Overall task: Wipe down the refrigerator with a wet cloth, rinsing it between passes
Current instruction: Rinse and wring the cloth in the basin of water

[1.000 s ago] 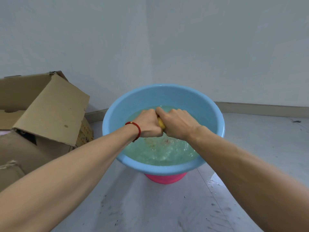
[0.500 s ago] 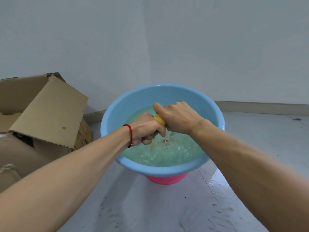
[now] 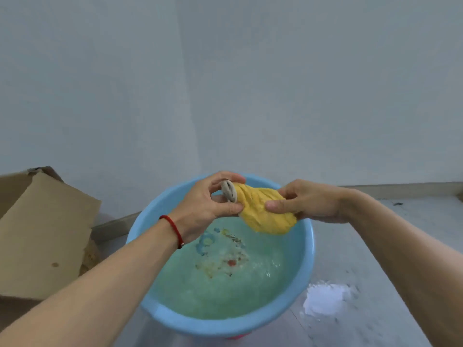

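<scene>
Having untwisted, both hands' fingers [image 3: 226,210] now grasp the spread yellow cloth [image 3: 265,212] above the basin [image 3: 309,249].

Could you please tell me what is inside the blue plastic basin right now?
The blue plastic basin holds cloudy greenish water. A colourful pattern on its bottom shows only blurrily through it.

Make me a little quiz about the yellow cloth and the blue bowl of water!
1. True or false: the yellow cloth is lying under the water.
2. Which hand wears the red string?
A. left
B. right
3. Fill in: a brown ____ box sits left of the blue basin.

Key: 1. false, both hands hold it above the water, the right hand too. 2. A. 3. cardboard.
</scene>
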